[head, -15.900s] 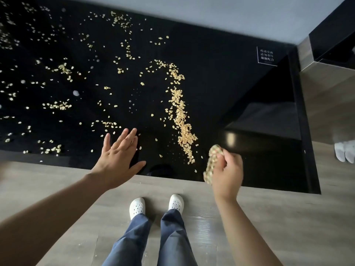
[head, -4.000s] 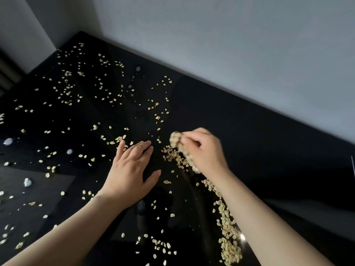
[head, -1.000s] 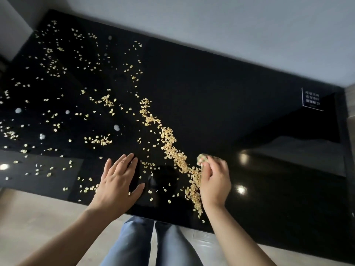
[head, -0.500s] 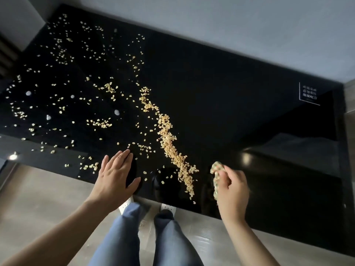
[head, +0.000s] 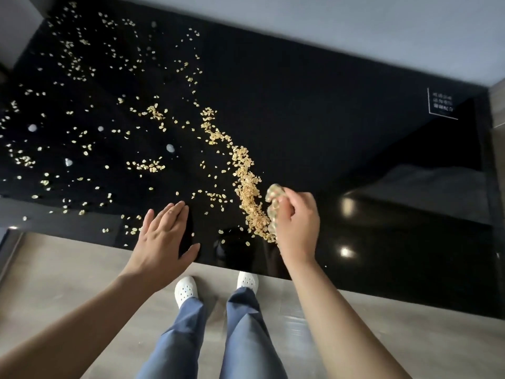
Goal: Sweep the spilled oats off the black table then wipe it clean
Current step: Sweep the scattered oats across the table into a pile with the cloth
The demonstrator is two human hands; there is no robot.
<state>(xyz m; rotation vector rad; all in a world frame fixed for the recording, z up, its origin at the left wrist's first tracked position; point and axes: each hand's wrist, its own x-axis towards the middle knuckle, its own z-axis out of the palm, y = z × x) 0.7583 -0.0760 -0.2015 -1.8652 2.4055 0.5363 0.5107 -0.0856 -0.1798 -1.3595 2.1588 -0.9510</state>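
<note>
We are standing at the near edge of the table (head: 328, 127), holding our left hand (head: 164, 239) over that edge, fingers straight and together, gripping nothing. Our right hand (head: 297, 228) is curling round a bunched cloth (head: 274, 198), just beside the near end of a ridge of oats (head: 244, 176) running diagonally away from us. More oats are lying scattered over the table's left half. Our shoes (head: 185, 289) are resting on the floor (head: 54, 269).
</note>
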